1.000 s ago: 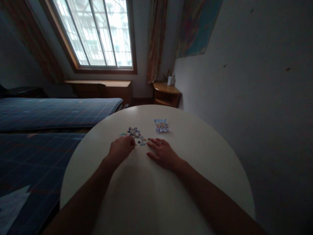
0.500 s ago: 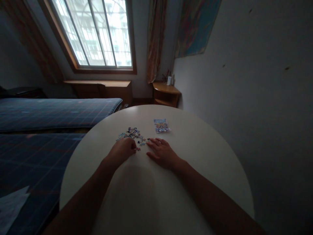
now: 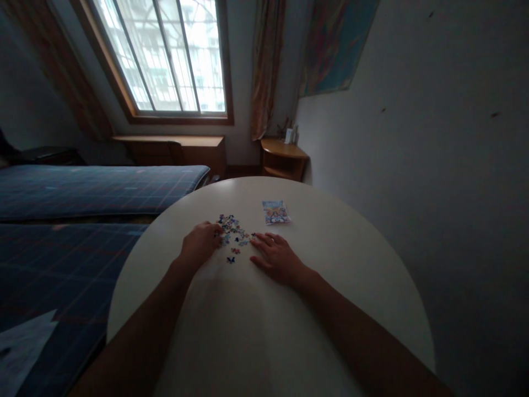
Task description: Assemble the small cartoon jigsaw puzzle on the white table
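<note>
Dozens of thin, likely light jigsaw pieces (image 3: 232, 229), best pinched edgewise, touch the left hand (image 3: 201, 242), whose curled grip hides any hold; the right hand (image 3: 278, 258) lies flat, empty.

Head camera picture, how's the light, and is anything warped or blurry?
Head view: dim and backlit, the window washed out; wide-angle bend tilts its frame and the wall; the puzzle pieces between the left hand and right hand look small and soft.

A blue plaid bed (image 3: 103, 187) lies below the window (image 3: 165, 55), a corner shelf (image 3: 285, 151) under what may be a map (image 3: 336, 44).
</note>
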Available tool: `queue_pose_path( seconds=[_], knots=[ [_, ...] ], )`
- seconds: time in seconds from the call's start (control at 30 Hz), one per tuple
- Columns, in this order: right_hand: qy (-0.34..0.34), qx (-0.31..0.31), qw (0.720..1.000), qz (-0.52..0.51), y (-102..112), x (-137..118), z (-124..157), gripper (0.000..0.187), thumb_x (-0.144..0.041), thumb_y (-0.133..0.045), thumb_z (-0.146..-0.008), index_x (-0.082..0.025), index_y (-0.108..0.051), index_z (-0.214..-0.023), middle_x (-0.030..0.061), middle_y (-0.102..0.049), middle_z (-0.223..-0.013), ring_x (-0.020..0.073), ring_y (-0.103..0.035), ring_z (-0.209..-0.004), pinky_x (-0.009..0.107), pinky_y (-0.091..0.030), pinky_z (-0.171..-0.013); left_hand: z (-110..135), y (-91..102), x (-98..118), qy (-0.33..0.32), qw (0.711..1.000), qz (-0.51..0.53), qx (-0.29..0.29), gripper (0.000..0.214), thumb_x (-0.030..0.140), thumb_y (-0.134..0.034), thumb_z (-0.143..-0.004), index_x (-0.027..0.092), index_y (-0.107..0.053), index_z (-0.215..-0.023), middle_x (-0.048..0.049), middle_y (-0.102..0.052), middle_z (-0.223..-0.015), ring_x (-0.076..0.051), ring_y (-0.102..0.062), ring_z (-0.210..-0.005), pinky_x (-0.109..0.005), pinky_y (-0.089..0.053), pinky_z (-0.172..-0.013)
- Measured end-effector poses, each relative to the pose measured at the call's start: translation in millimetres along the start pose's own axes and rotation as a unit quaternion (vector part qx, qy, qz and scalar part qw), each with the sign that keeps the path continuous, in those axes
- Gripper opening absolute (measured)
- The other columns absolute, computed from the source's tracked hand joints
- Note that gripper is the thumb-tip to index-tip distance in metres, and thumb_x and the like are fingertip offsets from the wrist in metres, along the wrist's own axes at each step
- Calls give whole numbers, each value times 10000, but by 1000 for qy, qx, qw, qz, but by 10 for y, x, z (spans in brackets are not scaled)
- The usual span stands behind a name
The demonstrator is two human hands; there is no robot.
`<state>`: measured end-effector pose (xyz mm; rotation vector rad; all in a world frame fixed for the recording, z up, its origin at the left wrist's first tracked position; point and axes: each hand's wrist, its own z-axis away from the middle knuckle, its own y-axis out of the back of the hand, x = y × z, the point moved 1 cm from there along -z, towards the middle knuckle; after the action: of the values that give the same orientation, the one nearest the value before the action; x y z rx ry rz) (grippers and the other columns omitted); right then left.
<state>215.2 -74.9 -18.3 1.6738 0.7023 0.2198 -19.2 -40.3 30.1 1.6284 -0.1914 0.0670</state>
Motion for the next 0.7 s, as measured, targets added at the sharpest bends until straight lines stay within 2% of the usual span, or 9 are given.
queue_pose_path(
  seconds=[0.1, 0.23, 0.37, 0.53, 0.7],
  knots=[
    [-2, -1, 1000, -1, 8, -10, -1, 542, -516, -413, -987, -220, -498, -1434, 88, -445, -1527, 294, -371, -1410, 487, -267, -1164, -14, -54, 0, -14, 1000, -2, -2, 240, 343, -557, -906, 277, -724, -1065, -50, -676, -1148, -210, -639, -1041, -277, -483, -862],
    [-7, -4, 1000, 3, 9, -11, 0, 548, -524, -415, -984, -221, -502, -1432, 80, -440, -1531, 303, -378, -1402, 481, -275, -1161, -15, -66, -5, -17, 1000, -13, -12, 234, 393, -597, -867, 268, -728, -1015, -47, -691, -1098, -215, -654, -991, -285, -494, -830],
    [-7, -2, 1000, 3, -3, 3, 4, 556, -537, -415, -982, -222, -500, -1433, 76, -448, -1526, 296, -377, -1400, 475, -259, -1172, -12, -58, -62, -3, 999, -31, -24, 191, 320, -595, -851, 262, -727, -976, -45, -715, -1054, -221, -671, -943, -293, -501, -785],
    [-7, -11, 1000, -3, -2, -2, 1, 561, -527, -409, -986, -214, -486, -1444, 81, -440, -1531, 292, -364, -1409, 476, -247, -1177, -18, -41, -103, 29, 998, -54, -17, 252, 258, -493, -887, 220, -736, -936, -101, -722, -1017, -251, -684, -915, -324, -513, -765],
    [-12, -14, 1000, -3, 20, -19, -3, 557, -526, -412, -985, -220, -487, -1444, 76, -434, -1536, 305, -364, -1409, 481, -246, -1176, -37, -68, -42, 18, 999, -43, 11, 270, 382, -532, -888, 256, -721, -1033, -77, -696, -1109, -239, -664, -978, -312, -514, -810]
  ],
)
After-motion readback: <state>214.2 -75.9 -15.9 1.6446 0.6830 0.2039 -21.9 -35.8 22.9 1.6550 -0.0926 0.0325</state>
